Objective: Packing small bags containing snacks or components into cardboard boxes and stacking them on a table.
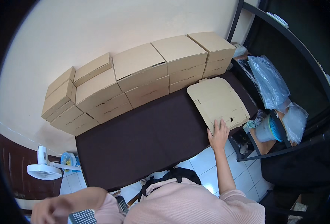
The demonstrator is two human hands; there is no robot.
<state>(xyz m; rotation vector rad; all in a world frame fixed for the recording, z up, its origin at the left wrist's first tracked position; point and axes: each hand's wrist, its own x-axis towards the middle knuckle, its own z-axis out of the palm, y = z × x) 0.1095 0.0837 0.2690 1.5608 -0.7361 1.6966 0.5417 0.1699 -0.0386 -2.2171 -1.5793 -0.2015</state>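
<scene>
My right hand [219, 132] rests on the lower-left corner of a flat, folded cardboard sheet [217, 99] at the right end of a dark, cloth-covered table [138, 142]. Its fingers lie spread over the board, with the thumb by the edge. Down at the lower left, my left hand [49, 211] is away from the table and smeared by motion, so its fingers are unclear. Near it is a dark perforated object [81, 217], partly hidden by my arm.
Stacked cardboard boxes [135, 69] line the wall along the table's back. A black rack [269, 151] at the right holds plastic bags [265, 80] and a lidded bucket [265, 130]. A white fan [43, 170] stands at the left, beside blue items [69, 161].
</scene>
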